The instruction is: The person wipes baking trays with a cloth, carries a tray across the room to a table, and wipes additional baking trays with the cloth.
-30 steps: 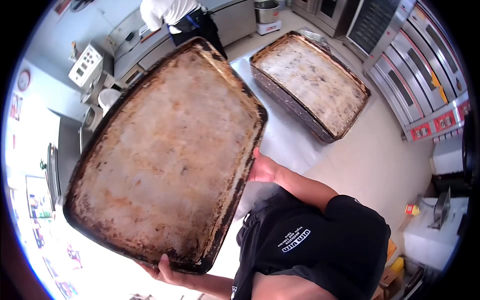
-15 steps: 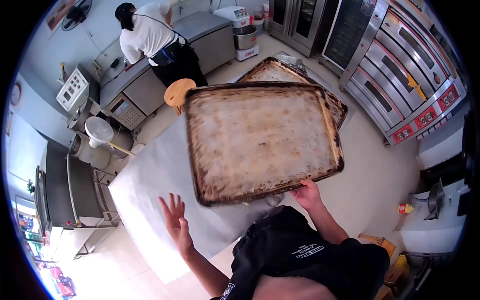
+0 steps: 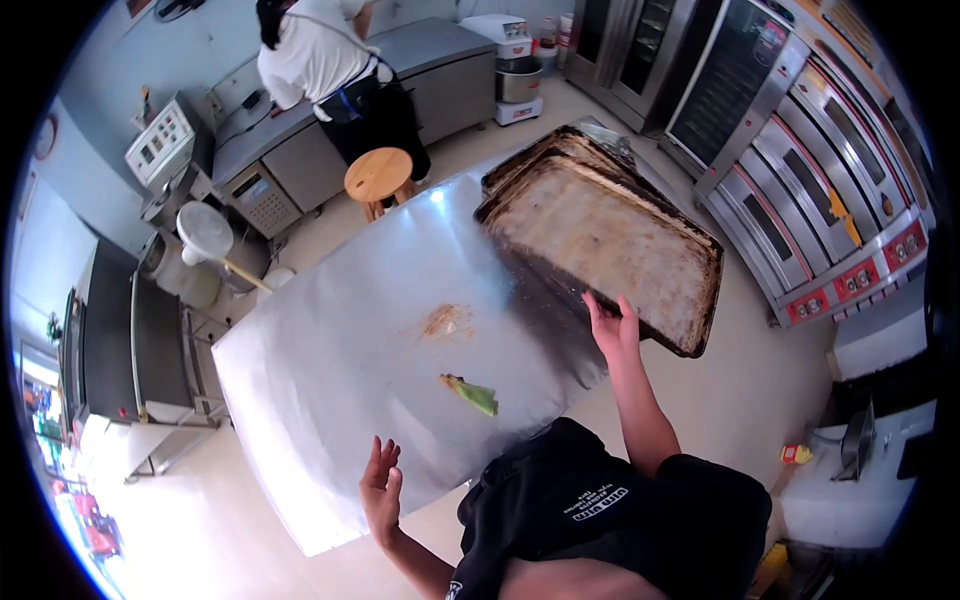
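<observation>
A worn baking tray (image 3: pixel 610 235), brown and scorched at the rim, lies tilted on top of other trays (image 3: pixel 545 150) at the table's right end. My right hand (image 3: pixel 612 325) is at its near edge with fingers spread; whether they touch the rim is hard to tell. Over the table's front edge, my left hand (image 3: pixel 381 490) is open and holds nothing. On the metal table (image 3: pixel 340 370) lies a flat green piece (image 3: pixel 472 394) with a brownish end, its kind unclear. Brown crumbs (image 3: pixel 447 321) are scattered behind it.
A person (image 3: pixel 325 60) in a white top stands at the back counter (image 3: pixel 430 55). A wooden stool (image 3: pixel 378 174) stands behind the table. Deck ovens (image 3: pixel 800 180) line the right side. A mixer (image 3: pixel 518 75) is at the back, and a white scoop-like thing (image 3: pixel 205 232) at the left.
The tray has moved from in front of me, rightward and back, onto the stack. My right hand has let go of it. The green piece and crumbs have come into view.
</observation>
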The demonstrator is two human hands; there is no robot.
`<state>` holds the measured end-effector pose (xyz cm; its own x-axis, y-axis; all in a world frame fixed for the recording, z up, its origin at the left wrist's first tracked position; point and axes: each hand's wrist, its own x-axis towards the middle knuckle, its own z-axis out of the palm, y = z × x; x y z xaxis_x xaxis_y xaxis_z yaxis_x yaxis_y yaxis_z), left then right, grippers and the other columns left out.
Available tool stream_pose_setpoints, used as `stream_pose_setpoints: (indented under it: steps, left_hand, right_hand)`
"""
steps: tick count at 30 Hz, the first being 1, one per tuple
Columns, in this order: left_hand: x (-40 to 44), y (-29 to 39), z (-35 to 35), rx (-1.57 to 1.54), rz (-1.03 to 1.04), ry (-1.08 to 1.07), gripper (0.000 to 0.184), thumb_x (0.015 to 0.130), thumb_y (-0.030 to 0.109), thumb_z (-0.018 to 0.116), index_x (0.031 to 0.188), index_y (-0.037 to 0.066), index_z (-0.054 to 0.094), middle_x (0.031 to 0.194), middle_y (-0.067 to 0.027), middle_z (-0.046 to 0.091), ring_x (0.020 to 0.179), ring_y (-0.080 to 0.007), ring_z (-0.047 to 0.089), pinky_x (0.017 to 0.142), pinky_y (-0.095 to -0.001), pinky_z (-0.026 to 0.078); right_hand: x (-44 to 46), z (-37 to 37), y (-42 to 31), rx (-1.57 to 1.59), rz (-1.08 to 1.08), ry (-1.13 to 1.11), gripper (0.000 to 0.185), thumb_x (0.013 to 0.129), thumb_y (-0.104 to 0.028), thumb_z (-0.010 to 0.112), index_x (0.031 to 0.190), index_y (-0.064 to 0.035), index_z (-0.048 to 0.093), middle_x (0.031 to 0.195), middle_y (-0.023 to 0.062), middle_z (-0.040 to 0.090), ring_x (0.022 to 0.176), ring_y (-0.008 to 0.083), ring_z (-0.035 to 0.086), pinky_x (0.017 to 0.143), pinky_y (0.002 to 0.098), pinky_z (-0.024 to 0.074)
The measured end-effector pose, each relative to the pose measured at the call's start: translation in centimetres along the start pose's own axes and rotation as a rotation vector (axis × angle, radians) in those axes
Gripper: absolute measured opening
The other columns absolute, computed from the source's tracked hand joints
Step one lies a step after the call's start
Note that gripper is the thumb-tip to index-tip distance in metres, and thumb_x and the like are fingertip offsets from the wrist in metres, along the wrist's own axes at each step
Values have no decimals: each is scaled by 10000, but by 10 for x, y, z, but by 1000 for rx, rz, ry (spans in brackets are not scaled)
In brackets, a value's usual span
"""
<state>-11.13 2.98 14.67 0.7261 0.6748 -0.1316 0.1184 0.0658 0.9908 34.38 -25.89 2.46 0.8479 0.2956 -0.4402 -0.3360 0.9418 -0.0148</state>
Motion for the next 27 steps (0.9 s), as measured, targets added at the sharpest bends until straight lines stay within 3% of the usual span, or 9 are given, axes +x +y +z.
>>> stream_pose_setpoints:
  steps: [1, 6, 7, 11, 14, 17, 21, 24, 27]
  left_hand:
    - [-4, 1, -2, -8, -3, 16, 775, 968, 343, 733, 1562, -7, 381, 1460, -272, 553, 1361, -335, 553, 1135, -421, 411]
    - [-22, -20, -11, -43, 11, 128, 722, 1028, 376, 640, 1553, -40, 371, 1439, -277, 564, 1314, -351, 589, 1141, -454, 426]
    - [-23, -36, -10, -232, 66, 271, 700, 1050, 394, 590, 1551, -42, 369, 1429, -280, 568, 1286, -355, 607, 1126, -456, 445]
    - [-51, -88, -21, -647, 49, 904, 678, 1081, 490, 472, 1511, -31, 411, 1292, -240, 633, 1061, -316, 678, 1038, -434, 519]
    - [-101, -158, -39, -770, -105, 1237, 667, 1080, 514, 459, 1488, -12, 417, 1237, -202, 630, 1017, -277, 657, 977, -394, 549]
    - [-175, -242, -49, -851, -282, 1383, 622, 1072, 459, 511, 1508, 36, 380, 1239, -203, 632, 1013, -279, 675, 921, -401, 579]
    - [-278, -338, -28, -828, -563, 1313, 585, 1048, 362, 587, 1488, 33, 384, 1213, -211, 653, 973, -336, 713, 859, -451, 602]
    - [-359, -381, 5, -880, -837, 1182, 542, 1044, 311, 582, 1465, 17, 409, 1273, -256, 637, 1003, -387, 714, 846, -473, 607]
    - [-414, -375, 34, -866, -1072, 1189, 551, 1051, 304, 555, 1483, 1, 395, 1341, -281, 603, 1044, -394, 707, 841, -471, 612]
  right_hand:
    - [-2, 18, 12, -51, -3, -131, 561, 1069, -249, 559, 1415, 160, 393, 1531, 320, 384, 1466, 438, 358, 1185, 517, 446]
    - [-34, 100, 82, -617, 158, -394, 303, 1077, -237, 545, 1234, 16, 601, 1375, 229, 604, 1247, 320, 611, 1098, 413, 509]
    - [-50, 115, 101, -777, 90, -341, 209, 1070, -214, 561, 1089, -14, 618, 1163, 188, 696, 1046, 242, 692, 890, 352, 569]
    - [-40, 36, 152, -1441, -76, -507, 183, 1041, -219, 605, 1027, -44, 555, 730, 11, 566, 619, 133, 591, 626, 289, 500]
    - [-71, -34, 182, -1827, -126, -699, 270, 982, -222, 682, 1154, -47, 570, 863, 60, 617, 767, 192, 651, 730, 340, 531]
    - [-102, -80, 201, -2372, -574, -977, 512, 915, -185, 736, 1380, -100, 540, 1202, 181, 622, 1069, 296, 640, 908, 414, 512]
    - [-125, -94, 230, -2716, -692, -1275, 704, 873, -100, 736, 1526, -149, 480, 1599, 230, 335, 1335, 429, 455, 1071, 453, 425]
    - [-104, -120, 240, -2611, -322, -1336, 665, 854, -51, 730, 1482, -166, 543, 1553, 228, 401, 1356, 439, 441, 1110, 459, 411]
    - [-82, -134, 251, -2607, -398, -1255, 592, 845, 7, 675, 1418, -118, 600, 1412, 221, 516, 1276, 417, 510, 1095, 468, 434]
